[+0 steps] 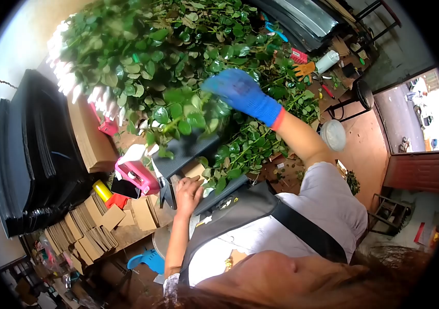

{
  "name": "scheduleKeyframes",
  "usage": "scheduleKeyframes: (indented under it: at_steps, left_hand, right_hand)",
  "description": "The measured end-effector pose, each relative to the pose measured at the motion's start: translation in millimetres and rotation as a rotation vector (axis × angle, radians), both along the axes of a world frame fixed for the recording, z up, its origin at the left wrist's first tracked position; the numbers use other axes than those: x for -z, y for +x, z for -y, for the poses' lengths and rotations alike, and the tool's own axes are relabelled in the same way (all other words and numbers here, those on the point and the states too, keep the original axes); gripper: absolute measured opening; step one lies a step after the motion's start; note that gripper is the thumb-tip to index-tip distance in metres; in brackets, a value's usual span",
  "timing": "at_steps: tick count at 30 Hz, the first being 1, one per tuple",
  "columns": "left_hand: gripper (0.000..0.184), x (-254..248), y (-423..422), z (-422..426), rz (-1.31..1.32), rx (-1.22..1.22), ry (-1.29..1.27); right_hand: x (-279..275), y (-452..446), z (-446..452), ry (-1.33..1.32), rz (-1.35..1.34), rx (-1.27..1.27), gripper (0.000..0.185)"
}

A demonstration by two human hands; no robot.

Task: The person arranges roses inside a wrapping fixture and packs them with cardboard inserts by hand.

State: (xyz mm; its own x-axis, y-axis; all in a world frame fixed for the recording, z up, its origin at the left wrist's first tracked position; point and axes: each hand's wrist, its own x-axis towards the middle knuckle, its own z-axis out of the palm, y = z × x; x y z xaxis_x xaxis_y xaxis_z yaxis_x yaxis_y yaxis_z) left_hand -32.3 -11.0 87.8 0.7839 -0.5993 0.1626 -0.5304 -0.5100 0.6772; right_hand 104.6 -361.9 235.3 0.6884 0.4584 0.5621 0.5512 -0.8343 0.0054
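My right hand (237, 92), in a blue knitted glove with an orange cuff, is stretched over a large heap of leafy rose stems (178, 41). Its fingers close round a leafy stem (188, 118), which is blurred and hangs toward the left. White sleeved tips (65, 77) line the left side of the heap. My left hand (188, 194) is bare and lies with fingers apart at the near edge of a dark ribbed board (183, 154). Left of that hand stands a pink tape dispenser (139, 175), with a phone (125, 188) beside it.
Stacked black sheets (39, 154) lean at the left wall. Cardboard pieces (85, 226) and a yellow roll (102, 190) lie on the left bench. A blue stool (147, 260) is below. An orange glove (304, 69), a stool (364, 93) and a white bucket (332, 135) are right.
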Motion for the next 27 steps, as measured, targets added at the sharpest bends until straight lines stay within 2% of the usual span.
scheduleKeyframes:
  at_steps: [1, 3, 4, 5, 7, 8, 9, 11, 13, 14, 15, 17, 19, 21, 23, 26, 27]
  left_hand:
    - [0.022, 2, 0, -2, -0.046, -0.011, -0.003]
    - [0.024, 15, -4, -5, -0.142, -0.045, -0.012]
    - [0.024, 23, -8, -2, -0.382, -0.188, -0.198]
    - [0.034, 30, -10, -4, -0.407, -0.205, -0.175]
    - [0.055, 27, -8, -6, -0.460, -0.233, -0.123]
    - [0.072, 37, -7, -8, -0.421, -0.171, -0.259]
    - [0.078, 35, -8, -4, -0.498, -0.221, -0.320]
    - [0.073, 36, -11, 2, -0.507, -0.256, -0.454]
    - [0.065, 27, -8, -3, -0.333, -0.130, -0.279]
    - [0.061, 19, -2, -5, -0.239, -0.063, -0.192]
    - [0.049, 11, -3, 0, -0.270, -0.107, -0.197]
    - [0.047, 13, -4, 2, -0.244, -0.115, -0.190]
    - [0.041, 6, -4, 6, -0.265, -0.150, -0.184]
    - [0.034, 10, -2, 8, -0.177, -0.149, -0.177]
    - [0.030, 18, -2, 9, -0.234, -0.196, -0.161]
    - [0.026, 26, -4, 12, -0.091, -0.256, -0.064]
    - [0.026, 27, -4, 13, -0.030, -0.265, -0.037]
  right_hand:
    - [-11, -20, 0, -0.117, -0.060, 0.011, 0.049]
    - [-16, -55, 3, -0.127, -0.153, -0.103, 0.047]
    - [-10, -70, 8, -0.135, -0.327, -0.107, 0.044]
    - [3, -81, 11, -0.144, -0.501, -0.111, 0.041]
    - [36, -92, 10, -0.493, -0.803, 0.117, 0.037]
    - [55, -96, 11, -0.669, -0.949, 0.238, 0.035]
    - [74, -100, 11, -0.684, -0.990, 0.284, 0.033]
    - [109, -102, 11, -0.715, -1.065, 0.367, 0.028]
    - [133, -105, 11, -0.782, -1.105, 0.295, 0.024]
    - [141, -102, 13, -0.814, -1.118, 0.264, 0.023]
    - [128, -90, 14, -0.738, -1.115, 0.260, 0.022]
    - [76, -61, 9, -0.579, -1.124, 0.247, 0.022]
    - [60, -13, 1, -0.225, -0.874, 0.253, 0.024]
    - [77, 41, -12, 0.022, -0.600, 0.205, 0.025]
    - [137, 97, -22, 0.199, -0.249, 0.126, 0.027]
    - [192, 132, -29, -0.358, -0.356, 0.349, 0.033]
    - [191, 142, -31, -0.304, -0.414, 0.358, 0.032]
